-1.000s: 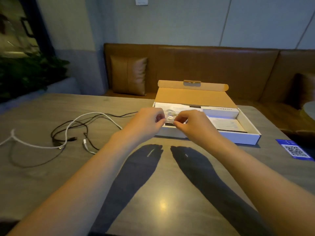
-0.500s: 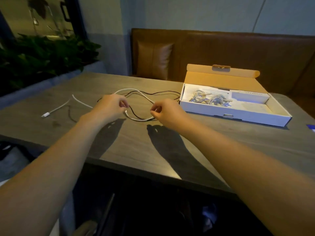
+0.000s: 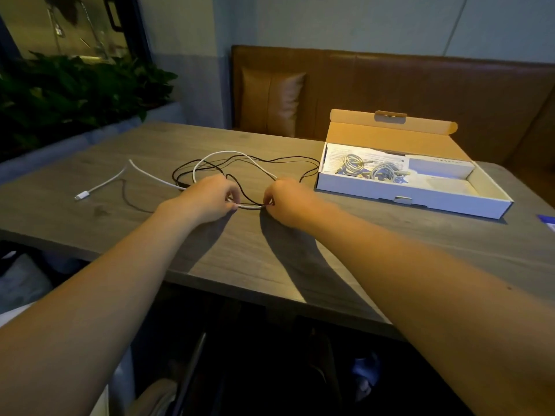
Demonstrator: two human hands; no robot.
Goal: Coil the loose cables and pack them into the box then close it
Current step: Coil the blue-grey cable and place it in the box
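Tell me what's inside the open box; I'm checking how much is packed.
Inside the box, two coiled pale cables lie at its left end on a printed sheet. A white insert fills the right; anything beneath it is hidden.

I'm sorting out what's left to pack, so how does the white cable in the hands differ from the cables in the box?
The white cable lies loose and spread across the table; the cables in the box are wound into small coils. The white cable is pinched by the left hand and right hand and tangled with a black cable; the coils lie untouched. Both are pale.
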